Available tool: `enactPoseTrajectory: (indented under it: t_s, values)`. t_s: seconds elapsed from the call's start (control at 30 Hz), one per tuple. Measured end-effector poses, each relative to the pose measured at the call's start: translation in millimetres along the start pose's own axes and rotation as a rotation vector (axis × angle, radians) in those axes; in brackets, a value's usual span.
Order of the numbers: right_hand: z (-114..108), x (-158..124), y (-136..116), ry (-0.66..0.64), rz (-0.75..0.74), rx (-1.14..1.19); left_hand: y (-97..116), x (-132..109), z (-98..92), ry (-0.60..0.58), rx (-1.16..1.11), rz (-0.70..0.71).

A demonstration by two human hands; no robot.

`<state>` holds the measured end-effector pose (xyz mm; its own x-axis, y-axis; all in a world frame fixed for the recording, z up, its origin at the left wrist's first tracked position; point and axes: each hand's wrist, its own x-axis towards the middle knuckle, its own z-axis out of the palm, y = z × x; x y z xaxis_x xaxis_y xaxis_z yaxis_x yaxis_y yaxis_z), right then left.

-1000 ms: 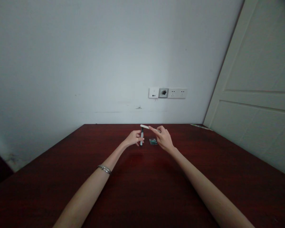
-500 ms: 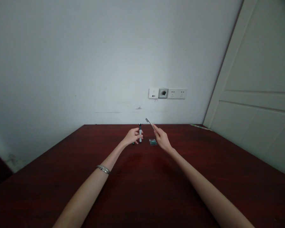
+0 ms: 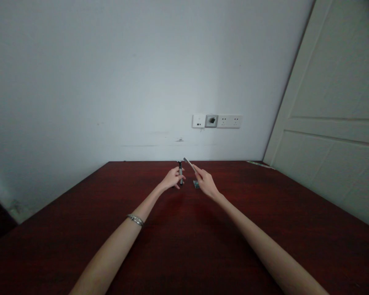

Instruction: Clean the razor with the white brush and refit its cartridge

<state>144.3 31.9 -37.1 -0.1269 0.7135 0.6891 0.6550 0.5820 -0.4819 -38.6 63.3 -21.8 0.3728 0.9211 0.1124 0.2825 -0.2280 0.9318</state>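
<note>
My left hand [image 3: 172, 178] is closed on a razor [image 3: 181, 176] with a grey and black handle, held upright with its dark T-shaped head at the top. In my right hand [image 3: 206, 182] is a thin, pale toothbrush [image 3: 190, 164], tilted so its grey bristle head points up and left, close to the razor's head. The two appear near each other; whether they touch I cannot tell. Beneath my right hand lies a small clear case [image 3: 196, 184] with dark green contents, partly hidden by the fingers.
The dark red wooden table [image 3: 184, 246] runs back to a pale wall [image 3: 160, 82]. Sockets and switches [image 3: 229, 121] are set in the wall above it. A flat strip [image 3: 260, 164] lies at the back right edge, beside a white panelled door [image 3: 332, 123].
My right hand has moved slightly left and down, bringing the toothbrush head nearer the razor and covering more of the case. The razor has shifted and turned slightly.
</note>
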Motion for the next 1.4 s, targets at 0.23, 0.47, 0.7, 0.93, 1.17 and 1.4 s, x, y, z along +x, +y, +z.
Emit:
enactPoseTrajectory:
  t_s: [0.23,0.47,0.7,0.93,1.17,1.4]
  values:
    - [-1,-1,-19,-0.007,0.007,0.046,-5,3,-2.0,0.094,0.065,0.053]
    - [-1,-1,-13,0.04,0.044,0.024,-5,2,-2.3,0.12,0.11,0.069]
    - [-4,-2,-15,0.026,-0.033,0.084,-14,7,-6.1,0.138,0.172,0.111]
    - [-4,-4,-6,0.067,0.022,0.002,-16,7,-8.3,0.249,0.415,0.244]
    - [-6,-8,5,0.054,0.053,-0.064,-8,5,-7.2,0.298,0.495,0.256]
    - [-6,-10,10,0.067,0.004,-0.032,-12,5,-8.1,0.285,0.457,0.292]
